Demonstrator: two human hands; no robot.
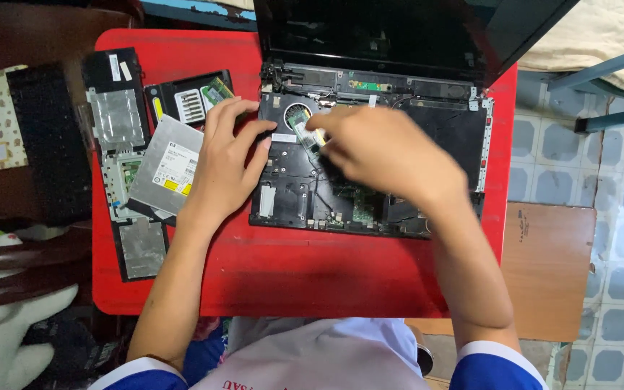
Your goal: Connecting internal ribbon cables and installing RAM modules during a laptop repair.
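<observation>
An opened black laptop (442,130) with its top cover removed lies on a red table (312,274), its inner board exposed. My right hand (384,155) is over the laptop's middle, fingers pinched on a small green circuit card (306,135) near the fan. My left hand (225,162) rests at the laptop's left edge, fingers spread and touching the frame, holding nothing.
A silver optical drive (169,162), a black cover with green memory sticks (185,97) and a long black palm-rest panel (120,166) lie at the table's left. A loose black keyboard (48,141) sits further left. A wooden board (550,267) and tiled floor are at right.
</observation>
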